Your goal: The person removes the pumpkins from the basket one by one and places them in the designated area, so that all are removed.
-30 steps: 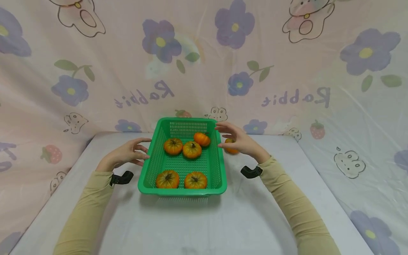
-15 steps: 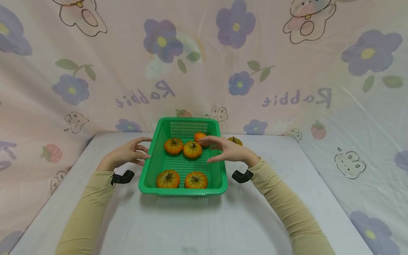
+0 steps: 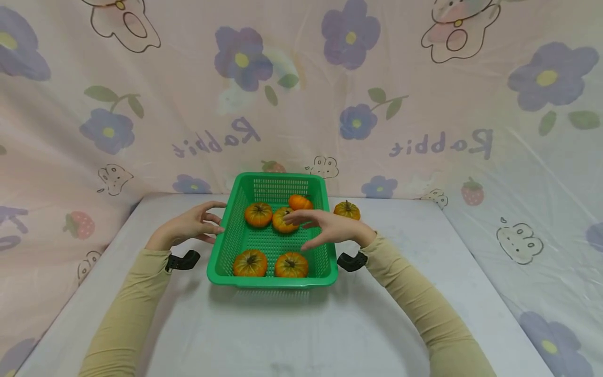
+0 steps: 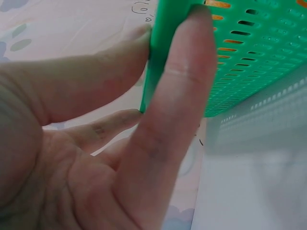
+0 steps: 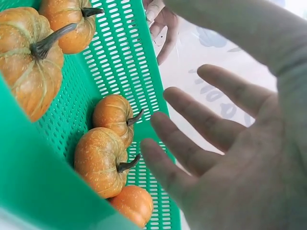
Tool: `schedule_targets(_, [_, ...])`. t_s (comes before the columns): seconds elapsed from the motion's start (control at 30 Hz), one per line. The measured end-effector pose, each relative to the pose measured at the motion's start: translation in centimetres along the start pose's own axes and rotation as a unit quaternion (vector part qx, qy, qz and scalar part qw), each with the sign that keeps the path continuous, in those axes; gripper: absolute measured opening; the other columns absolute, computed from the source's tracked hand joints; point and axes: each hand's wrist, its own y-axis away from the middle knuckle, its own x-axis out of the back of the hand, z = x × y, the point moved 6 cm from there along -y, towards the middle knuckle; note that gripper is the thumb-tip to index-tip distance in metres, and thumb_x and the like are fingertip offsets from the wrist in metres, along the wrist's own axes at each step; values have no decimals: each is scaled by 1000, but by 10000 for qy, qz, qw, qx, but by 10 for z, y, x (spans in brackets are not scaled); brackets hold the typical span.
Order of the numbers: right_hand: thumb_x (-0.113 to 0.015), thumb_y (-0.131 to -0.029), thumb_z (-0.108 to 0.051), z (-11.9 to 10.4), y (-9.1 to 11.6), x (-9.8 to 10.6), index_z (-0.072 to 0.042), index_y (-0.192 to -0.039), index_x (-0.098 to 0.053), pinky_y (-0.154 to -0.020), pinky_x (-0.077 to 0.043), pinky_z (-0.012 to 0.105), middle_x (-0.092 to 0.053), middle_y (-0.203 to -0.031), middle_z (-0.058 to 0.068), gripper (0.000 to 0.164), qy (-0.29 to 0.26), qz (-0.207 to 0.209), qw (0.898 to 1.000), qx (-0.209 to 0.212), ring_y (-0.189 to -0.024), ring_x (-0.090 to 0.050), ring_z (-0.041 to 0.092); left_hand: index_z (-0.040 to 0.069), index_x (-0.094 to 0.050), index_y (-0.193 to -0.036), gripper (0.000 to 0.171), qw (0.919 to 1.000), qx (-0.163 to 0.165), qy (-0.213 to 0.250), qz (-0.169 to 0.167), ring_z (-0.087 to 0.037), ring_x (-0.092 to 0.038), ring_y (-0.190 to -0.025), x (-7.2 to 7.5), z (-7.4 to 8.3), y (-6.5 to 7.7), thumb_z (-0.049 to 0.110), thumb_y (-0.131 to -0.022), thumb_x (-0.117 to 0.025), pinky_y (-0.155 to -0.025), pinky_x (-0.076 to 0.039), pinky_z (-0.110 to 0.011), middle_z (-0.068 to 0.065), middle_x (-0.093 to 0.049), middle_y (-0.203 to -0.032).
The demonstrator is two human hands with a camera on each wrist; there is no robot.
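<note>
Green basket [image 3: 272,283] w/ 5 pumpkins [image 3: 250,264] is gripped by L hand [image 3: 187,226], fingers clamped on rim. R hand [image 3: 336,228] is held over basket, fingers apart.

Green basket [image 3: 273,283]: left hand [image 3: 190,225] blocking 9 o'clock rim, right hand [image 3: 334,228] overhanging 3. Three pumpkins [image 3: 258,215] crowding 12, two nearer pumpkins [image 3: 250,264] 6; basket floor [image 3: 264,244] leaving room between. Outside pumpkin [image 3: 347,209] obstructing 2.

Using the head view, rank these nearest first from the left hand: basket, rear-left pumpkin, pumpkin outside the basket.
1. Basket, against the left hand.
2. Rear-left pumpkin, inside the basket.
3. Pumpkin outside the basket, on the table to the right.
</note>
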Motion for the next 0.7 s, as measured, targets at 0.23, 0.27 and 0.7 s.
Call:
schedule_targets(0.23, [-74,-85,-12,5,-6,-8,-1,-145,-36,-107,-32,51,-37,-147,16,72,-22,-326,9993,-159,-133,-35,32,5,-15,-151,77,10000,50,-85,7,-25,-62,-88,3,-3,-1,3,-91,-64,-80,-55,-47,-24,-45,-111])
schedule_targets(0.27, [-74,-86,-11,6,-7,-9,-1,-145,-36,-107,-32,52,-37,-147,16,71,-49,-371,9991,-198,-133,-35,33,5,-16,-151,77,9999,65,-78,11,-25,-62,-89,3,-3,-1,3,-91,-64,-80,-55,-47,-24,-45,-111])
schedule_targets(0.7, [-74,-84,-6,8,-9,-18,-4,-145,-38,-105,-36,51,-45,-142,7,71,17,-846,9944,-639,-129,-40,34,7,-15,-152,78,9999,91,-52,-16,-27,-62,-91,3,-4,-4,3,-91,-64,-80,-55,-47,-25,-45,-115])
